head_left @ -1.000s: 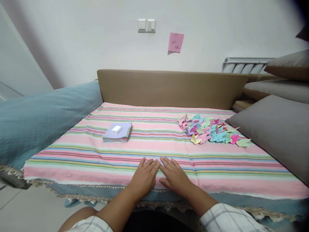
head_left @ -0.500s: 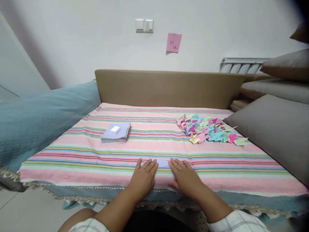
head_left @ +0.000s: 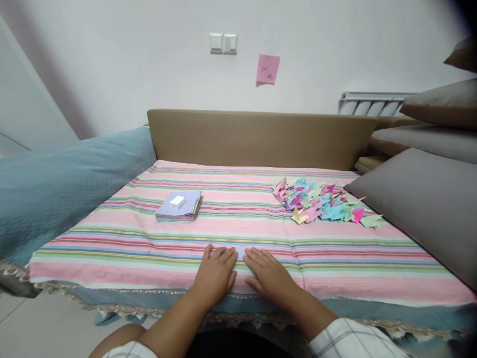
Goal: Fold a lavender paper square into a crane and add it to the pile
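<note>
Both hands lie flat, palms down, near the front edge of the striped cloth (head_left: 149,238) that covers the bed: the left hand (head_left: 215,274) and the right hand (head_left: 269,276), fingers stretched forward and not clenched on anything. Between their fingertips a small lilac sheet of paper (head_left: 240,251) shows, pressed against the cloth. Half a second ago the hands stood further apart with more of the sheet bare; now they have drawn together again over it, which reads as smoothing or creasing a fold. Both forearms reach up from the lower edge of the view, wrists low. Further back on the left sits a stack of paper squares (head_left: 179,206) with a small white block (head_left: 177,201) on top; on the right, a heap of folded paper cranes (head_left: 320,201) beside a grey cushion (head_left: 421,199).
</note>
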Action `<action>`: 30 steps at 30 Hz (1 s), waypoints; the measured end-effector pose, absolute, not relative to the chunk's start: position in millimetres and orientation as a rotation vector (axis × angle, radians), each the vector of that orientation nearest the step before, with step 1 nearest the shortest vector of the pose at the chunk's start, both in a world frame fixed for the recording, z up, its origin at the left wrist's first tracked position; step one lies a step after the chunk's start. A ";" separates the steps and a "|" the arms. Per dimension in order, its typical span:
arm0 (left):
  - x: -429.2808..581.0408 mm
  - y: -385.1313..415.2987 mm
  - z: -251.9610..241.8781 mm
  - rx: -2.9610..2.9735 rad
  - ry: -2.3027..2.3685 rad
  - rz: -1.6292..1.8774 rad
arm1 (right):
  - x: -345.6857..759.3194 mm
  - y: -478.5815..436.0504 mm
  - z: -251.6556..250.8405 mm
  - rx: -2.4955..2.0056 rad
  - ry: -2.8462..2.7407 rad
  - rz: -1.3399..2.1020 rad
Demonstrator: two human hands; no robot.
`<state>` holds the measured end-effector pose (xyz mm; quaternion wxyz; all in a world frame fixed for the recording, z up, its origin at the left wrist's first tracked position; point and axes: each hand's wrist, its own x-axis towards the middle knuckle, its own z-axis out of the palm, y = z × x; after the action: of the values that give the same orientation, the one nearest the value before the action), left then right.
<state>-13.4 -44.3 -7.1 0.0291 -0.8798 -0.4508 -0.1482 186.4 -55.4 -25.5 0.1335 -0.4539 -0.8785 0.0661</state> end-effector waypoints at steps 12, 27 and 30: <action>-27.8 -38.4 20.2 -2.626 -1.576 -0.402 | 180.5 -49.2 -13.8 -1.359 -2.340 0.198; -8.4 -46.2 11.6 -2.762 -1.561 -0.122 | 167.8 -24.2 -2.9 -1.531 -2.069 0.422; -10.0 -43.6 8.6 -2.802 -1.654 -0.402 | 170.7 -23.3 -0.4 -1.483 -1.889 0.672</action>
<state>-10.0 -43.6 8.6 -0.0682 -0.8527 -0.5033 -0.1224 170.7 -23.3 -0.4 0.3183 -0.5637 -0.7181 0.2554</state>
